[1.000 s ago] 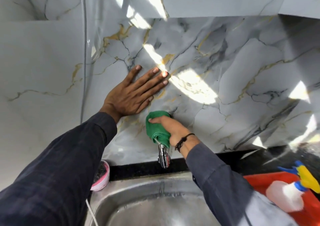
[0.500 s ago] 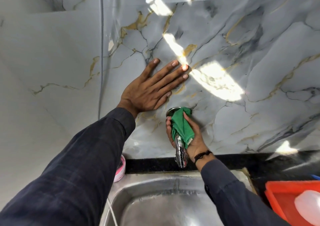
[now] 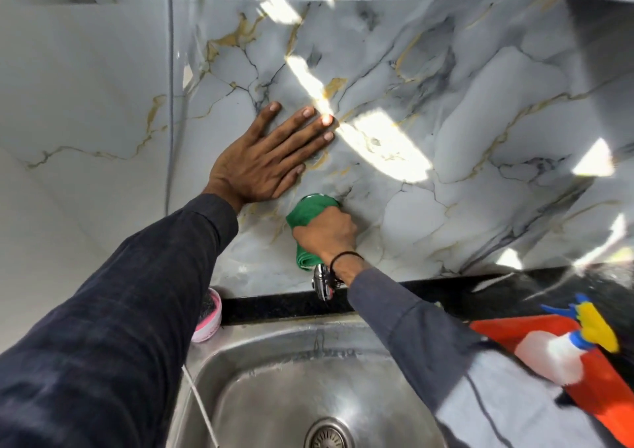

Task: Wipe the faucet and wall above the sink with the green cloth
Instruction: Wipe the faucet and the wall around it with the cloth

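Head view: green cloth (image 3: 310,219) bunched over the upper part of the chrome faucet (image 3: 323,284), just where it meets the marble-pattern wall (image 3: 463,145). Right hand (image 3: 326,235) clenched around the cloth, fingers curled in, knuckles up; cloth sticks out above the hand and hangs folded below it on the left. Only the faucet's lower spout shows, poking out under the wrist, pointing down over the steel sink (image 3: 260,344). Black band on the right wrist (image 3: 344,257). Left hand (image 3: 271,159) flat on the wall up-left of the cloth, fingers spread wide, holding nothing, palm touching the tile. Both arms in dark sleeves. Sun patches across the wall to the right of the left fingertips. Black counter strip (image 3: 429,291) runs along the wall base behind the sink. Pink-rimmed container (image 3: 209,319) at the sink's back-left corner, dark contents, cannot tell what. Red tray (image 3: 597,386) at right edge with a white spray bottle (image 3: 552,356), yellow-and-blue trigger head. Sink drain (image 3: 327,435) at bottom.
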The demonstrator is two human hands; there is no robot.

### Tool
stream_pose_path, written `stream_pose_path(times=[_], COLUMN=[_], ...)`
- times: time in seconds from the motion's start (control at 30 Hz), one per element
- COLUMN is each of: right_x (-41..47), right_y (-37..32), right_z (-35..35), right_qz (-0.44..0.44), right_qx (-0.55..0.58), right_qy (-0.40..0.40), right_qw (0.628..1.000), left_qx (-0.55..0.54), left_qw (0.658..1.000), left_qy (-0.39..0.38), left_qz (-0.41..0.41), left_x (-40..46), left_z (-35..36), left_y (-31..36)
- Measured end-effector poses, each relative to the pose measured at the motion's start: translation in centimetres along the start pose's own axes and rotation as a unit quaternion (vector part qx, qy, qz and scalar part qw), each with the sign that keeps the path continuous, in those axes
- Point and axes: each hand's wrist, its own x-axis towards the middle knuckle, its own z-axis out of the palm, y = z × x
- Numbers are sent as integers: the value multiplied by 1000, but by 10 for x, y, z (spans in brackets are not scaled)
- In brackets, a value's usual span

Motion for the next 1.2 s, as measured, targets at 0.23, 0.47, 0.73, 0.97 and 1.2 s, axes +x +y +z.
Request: stream_pose_path(times=[0.23, 0.47, 0.73, 0.97, 1.2], right_x=[-44, -61, -62, -31, -4], right_y=[28, 72, 88, 64, 29], right_z=[16, 51, 38, -26, -30], right_qz=[-76, -152, -185, -210, -232], right_qx=[14, 128, 208, 118, 117], right_qy=[109, 185, 96, 151, 238], right_qw=[991, 962, 956, 959, 936], left_qx=[5, 19, 11, 2, -7], left_qw=[1000, 1000, 1000, 1000, 1000], left_qy=[10, 1, 0, 6, 7], left_qz=[-5, 2, 5, 1, 0], left_x=[1, -1, 0, -2, -1], left_z=[-1, 1, -1, 3, 4], left_y=[1, 1, 1, 1, 3])
